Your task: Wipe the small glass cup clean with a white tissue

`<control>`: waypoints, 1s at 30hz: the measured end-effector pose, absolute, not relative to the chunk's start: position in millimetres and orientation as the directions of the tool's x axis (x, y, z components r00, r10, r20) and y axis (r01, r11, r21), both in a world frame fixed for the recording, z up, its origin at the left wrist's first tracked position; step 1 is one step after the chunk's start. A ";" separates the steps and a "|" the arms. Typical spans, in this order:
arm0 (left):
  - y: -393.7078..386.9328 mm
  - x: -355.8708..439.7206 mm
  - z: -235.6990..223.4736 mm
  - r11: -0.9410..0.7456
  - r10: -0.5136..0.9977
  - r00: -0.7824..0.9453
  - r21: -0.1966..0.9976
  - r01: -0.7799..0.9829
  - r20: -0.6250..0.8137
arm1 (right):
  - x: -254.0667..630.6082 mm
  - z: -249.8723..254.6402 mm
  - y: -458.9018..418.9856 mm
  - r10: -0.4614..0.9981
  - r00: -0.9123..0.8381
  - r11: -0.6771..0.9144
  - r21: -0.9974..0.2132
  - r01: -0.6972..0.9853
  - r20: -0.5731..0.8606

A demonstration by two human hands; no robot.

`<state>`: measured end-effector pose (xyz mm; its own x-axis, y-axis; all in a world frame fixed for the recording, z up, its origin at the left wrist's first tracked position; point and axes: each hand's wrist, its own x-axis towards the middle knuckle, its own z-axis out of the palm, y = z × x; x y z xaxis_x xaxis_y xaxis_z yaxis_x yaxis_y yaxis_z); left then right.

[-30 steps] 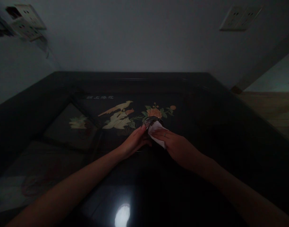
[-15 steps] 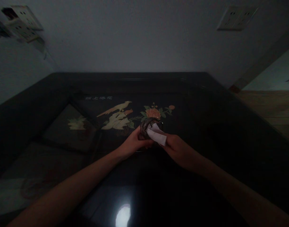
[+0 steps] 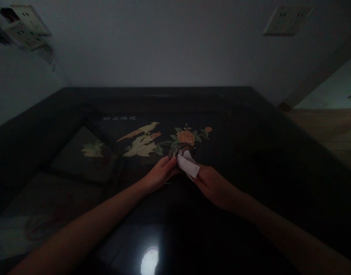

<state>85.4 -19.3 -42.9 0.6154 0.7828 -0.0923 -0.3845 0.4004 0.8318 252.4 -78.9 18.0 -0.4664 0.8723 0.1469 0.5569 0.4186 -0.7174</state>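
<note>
In the dim head view, my left hand (image 3: 161, 173) is closed round the side of a dark, shiny, see-through round vessel (image 3: 173, 151) that looks like a glass cup. Its rim faces up towards me. My right hand (image 3: 211, 183) grips a folded white tissue (image 3: 189, 165), which lies across the mouth and near side of the cup. Part of the tissue reaches inside the rim. The right fingertips are hidden behind the tissue and cup. Both hands are above the middle of a glossy black table (image 3: 175, 214).
The tabletop bears a picture of a bird (image 3: 143, 131) and flowers (image 3: 186, 136), with reflections on its surface. A pale wall (image 3: 164, 46) stands behind the table. Sockets (image 3: 288, 21) are at the upper right, and more sockets (image 3: 26, 32) at the upper left. Wooden floor (image 3: 333, 126) shows at right.
The cup and tissue have shifted slightly left. My left thumb has moved up onto the cup's side, and my right hand has turned a little with the tissue.
</note>
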 end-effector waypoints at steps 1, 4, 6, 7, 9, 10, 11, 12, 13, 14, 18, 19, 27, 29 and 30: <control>-19.7 86.0 -41.1 0.404 0.784 0.614 0.827 -0.391 -0.093 | 252.6 16.6 -78.1 0.858 -0.482 0.457 -0.694 0.556 0.178; -20.6 88.0 -38.2 0.414 0.796 0.597 0.808 -0.420 -0.098 | 255.4 11.3 -75.8 0.821 -0.522 0.547 -0.583 0.600 0.232; -20.5 88.9 -38.3 0.416 0.809 0.580 0.789 -0.452 -0.095 | 258.8 7.6 -74.5 0.796 -0.556 0.597 -0.463 0.655 0.239; -20.3 89.2 -38.8 0.418 0.814 0.574 0.778 -0.469 -0.090 | 260.6 6.4 -73.9 0.780 -0.578 0.623 -0.389 0.679 0.240; -19.6 89.3 -40.0 0.424 0.812 0.578 0.762 -0.490 -0.081 | 264.1 6.1 -72.7 0.746 -0.621 0.665 -0.231 0.710 0.242; -19.3 89.3 -40.6 0.429 0.808 0.584 0.759 -0.491 -0.078 | 265.5 7.3 -72.2 0.730 -0.639 0.679 -0.159 0.716 0.242; -19.0 89.3 -41.1 0.431 0.805 0.588 0.759 -0.488 -0.080 | 266.7 9.1 -71.7 0.718 -0.653 0.687 -0.100 0.719 0.242; -18.8 89.2 -41.6 0.433 0.803 0.590 0.762 -0.481 -0.083 | 267.7 11.3 -71.4 0.709 -0.663 0.692 -0.054 0.720 0.242; -18.7 89.2 -42.0 0.432 0.803 0.589 0.766 -0.475 -0.088 | 268.4 13.7 -71.3 0.700 -0.673 0.696 -0.019 0.717 0.240; -18.6 89.3 -42.5 0.432 0.804 0.588 0.770 -0.470 -0.092 | 269.0 15.9 -71.2 0.691 -0.683 0.702 0.006 0.712 0.237; -18.0 90.3 -44.6 0.431 0.807 0.583 0.767 -0.475 -0.092 | 268.9 17.6 -72.3 0.688 -0.690 0.704 0.020 0.710 0.225; -17.9 90.5 -44.9 0.427 0.809 0.581 0.766 -0.480 -0.086 | 268.1 15.8 -72.7 0.697 -0.682 0.700 -0.003 0.714 0.222; -21.5 88.8 -36.1 0.390 0.821 0.568 0.788 -0.476 -0.063 | 251.5 -2.8 -78.5 0.797 -0.526 0.604 -0.362 0.710 0.297; -22.7 87.7 -33.8 0.390 0.805 0.591 0.800 -0.456 -0.055 | 248.0 -5.5 -80.3 0.832 -0.455 0.555 -0.478 0.681 0.319; -23.2 87.2 -33.0 0.391 0.795 0.605 0.806 -0.444 -0.053 | 246.8 -7.0 -81.0 0.849 -0.418 0.528 -0.530 0.664 0.322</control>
